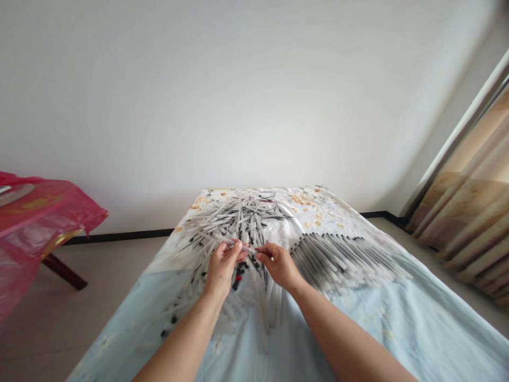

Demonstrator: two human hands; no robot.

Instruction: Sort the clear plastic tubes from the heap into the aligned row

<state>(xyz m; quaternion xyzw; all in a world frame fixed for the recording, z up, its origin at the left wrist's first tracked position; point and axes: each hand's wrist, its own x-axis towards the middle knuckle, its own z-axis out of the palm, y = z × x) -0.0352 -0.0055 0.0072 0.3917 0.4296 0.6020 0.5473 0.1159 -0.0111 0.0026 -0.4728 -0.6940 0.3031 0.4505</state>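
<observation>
My left hand (223, 265) and my right hand (279, 263) meet over the middle of a cloth-covered surface (397, 329). Both pinch the ends of one thin white pen-like stick (247, 248) held between them. Beyond the hands lies a loose heap of white and black sticks (238, 218). To the right of my right hand, a row of the same sticks (342, 254) lies lined up side by side. More white sticks (267, 313) lie under and in front of the hands, with small black and red caps (238, 276) among them.
The cloth is pale blue near me and flower-printed at the far end. A table under a red plastic sheet (35, 223) stands at the left. A white wall (238, 106) is behind, and beige curtains (473, 223) hang at the right.
</observation>
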